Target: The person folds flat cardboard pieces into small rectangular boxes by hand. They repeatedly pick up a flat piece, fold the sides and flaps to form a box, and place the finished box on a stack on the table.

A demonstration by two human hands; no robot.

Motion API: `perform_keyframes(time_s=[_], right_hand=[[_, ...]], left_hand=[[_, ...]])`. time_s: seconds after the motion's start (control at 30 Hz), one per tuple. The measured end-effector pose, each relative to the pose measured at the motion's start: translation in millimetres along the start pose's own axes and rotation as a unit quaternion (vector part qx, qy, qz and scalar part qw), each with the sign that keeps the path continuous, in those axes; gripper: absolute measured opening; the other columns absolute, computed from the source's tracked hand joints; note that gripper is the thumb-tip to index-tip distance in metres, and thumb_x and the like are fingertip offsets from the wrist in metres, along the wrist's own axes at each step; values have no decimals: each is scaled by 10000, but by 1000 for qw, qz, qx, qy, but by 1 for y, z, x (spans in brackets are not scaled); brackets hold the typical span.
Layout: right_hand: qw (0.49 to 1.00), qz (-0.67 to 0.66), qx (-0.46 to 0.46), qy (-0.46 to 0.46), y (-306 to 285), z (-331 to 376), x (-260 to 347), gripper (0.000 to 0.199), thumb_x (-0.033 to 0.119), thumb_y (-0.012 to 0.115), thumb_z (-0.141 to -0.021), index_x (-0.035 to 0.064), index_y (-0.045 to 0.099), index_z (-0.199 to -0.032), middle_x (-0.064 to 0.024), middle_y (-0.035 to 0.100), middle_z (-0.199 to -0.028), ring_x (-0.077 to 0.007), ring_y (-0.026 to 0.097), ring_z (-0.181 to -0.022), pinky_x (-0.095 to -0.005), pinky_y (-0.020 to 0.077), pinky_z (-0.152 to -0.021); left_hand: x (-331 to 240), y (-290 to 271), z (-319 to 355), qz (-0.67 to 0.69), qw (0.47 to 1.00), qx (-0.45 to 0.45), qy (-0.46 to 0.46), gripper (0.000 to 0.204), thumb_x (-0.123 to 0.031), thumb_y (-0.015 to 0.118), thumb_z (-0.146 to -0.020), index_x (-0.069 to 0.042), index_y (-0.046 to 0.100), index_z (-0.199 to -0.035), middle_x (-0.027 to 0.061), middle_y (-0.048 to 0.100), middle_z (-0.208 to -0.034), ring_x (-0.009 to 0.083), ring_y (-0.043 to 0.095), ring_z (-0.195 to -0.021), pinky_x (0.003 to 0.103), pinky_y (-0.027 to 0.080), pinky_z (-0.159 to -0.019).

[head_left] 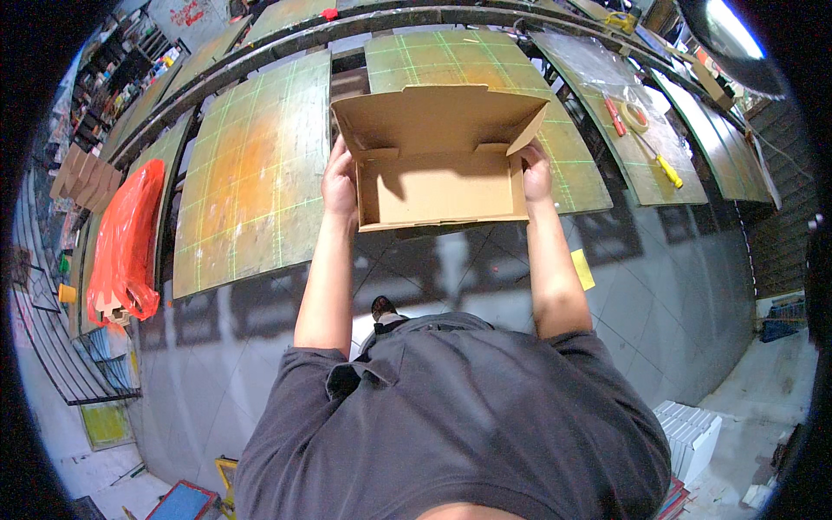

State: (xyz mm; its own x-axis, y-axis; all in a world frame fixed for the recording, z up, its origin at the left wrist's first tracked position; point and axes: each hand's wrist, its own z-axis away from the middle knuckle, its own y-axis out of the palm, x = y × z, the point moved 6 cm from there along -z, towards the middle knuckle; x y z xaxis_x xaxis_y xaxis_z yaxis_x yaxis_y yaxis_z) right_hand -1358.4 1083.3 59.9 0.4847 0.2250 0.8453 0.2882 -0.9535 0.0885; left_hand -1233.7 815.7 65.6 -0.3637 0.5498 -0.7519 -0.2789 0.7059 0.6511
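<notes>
Between my two hands is a brown cardboard box [440, 189], its lid raised and its inside bare. My left hand [340, 180] grips the left side wall, with the fingers hidden behind the cardboard. On the other side, my right hand [536, 175] holds the right wall near the lid's side flap. The lid [438, 117] leans up and away from me, with small tucked flaps at its corners. The box is held above the near edge of the work boards, with its open side facing me.
Board panels [251, 173] marked with green grid lines lie across the bench. At left are a red plastic bag [128, 243] and folded cardboard pieces [85, 178]. A yellow-handled screwdriver [669, 172] and a tape roll [634, 117] lie at right. White stacked boxes [689, 438] stand on the floor.
</notes>
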Motion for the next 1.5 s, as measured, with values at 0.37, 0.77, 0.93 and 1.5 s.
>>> perform_keyframes(time_s=[0.37,0.77,0.93,1.5], right_hand=[[990,42,-31,130,1,5,-4,397,350,530,-872,5,577,-1062,-68,614,-969,-158,564,-872,-295,437,-791],[984,-101,-37,140,7,4,-11,438,408,491,-887,10,596,-1038,-55,625,-952,-131,559,-859,-271,430,-772],[992,-44,-25,115,-20,7,-34,379,317,431,-908,-4,595,-1024,-87,620,-1003,-170,573,-897,-294,430,-792],[969,182,52,155,-8,16,48,331,109,629,-804,2,566,-1110,-97,554,-1143,-168,570,-967,-272,459,-833]], left_hand=[[30,-68,-31,-236,970,-33,53,337,-241,421,-911,-6,552,-1113,67,554,-1124,163,510,-1010,278,385,-871],[25,-38,-26,-157,987,-25,5,400,-324,440,-921,2,534,-1133,57,564,-1075,138,505,-981,271,393,-848],[27,-54,-28,-212,973,8,87,357,-293,428,-926,-15,545,-1117,40,571,-1032,124,515,-931,269,407,-807],[-25,-10,26,-338,941,14,21,416,-120,657,-774,-14,534,-1156,145,544,-1156,200,503,-1092,314,398,-921]])
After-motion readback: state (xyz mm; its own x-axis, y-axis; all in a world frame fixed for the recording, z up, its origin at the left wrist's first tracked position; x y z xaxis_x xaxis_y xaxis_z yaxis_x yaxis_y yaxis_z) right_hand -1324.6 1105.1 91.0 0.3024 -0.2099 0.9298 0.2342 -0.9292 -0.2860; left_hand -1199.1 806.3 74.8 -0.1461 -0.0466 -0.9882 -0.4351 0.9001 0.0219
